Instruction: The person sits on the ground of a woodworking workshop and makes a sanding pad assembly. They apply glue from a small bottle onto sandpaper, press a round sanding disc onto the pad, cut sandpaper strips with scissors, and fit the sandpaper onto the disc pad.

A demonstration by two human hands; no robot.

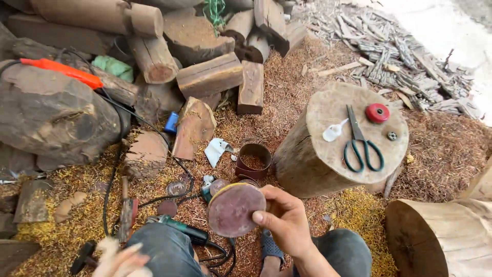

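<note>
A: What is the right hand (287, 218) doing?

B: It pinches a round reddish-brown sanding disc (236, 209) by its edge, thumb on the face, fingers curled behind. The disc is held up just in front of the tree stump (328, 154), lower and to the left of it.

A: And the left hand (120, 259)?

B: It sits at the bottom edge, far left of the stump, blurred. The fingers look spread and I see nothing in them, though I cannot tell for sure.

A: What lies on the stump?

B: Green-handled scissors (361, 143) in the middle of its flat top, a white plastic piece (334, 131) just left of them, a red round cap (377, 113) to their right, and a small dark nut (392, 136) below the cap.

A: And around it?

B: A brown ring of rolled strip (253, 160) stands on the sawdust floor (287, 97) right against the stump's left side. Further left, a power tool with a green body (179, 228) lies by the person's knee, its black cable (115, 154) running up toward the piled logs (154, 56).
</note>
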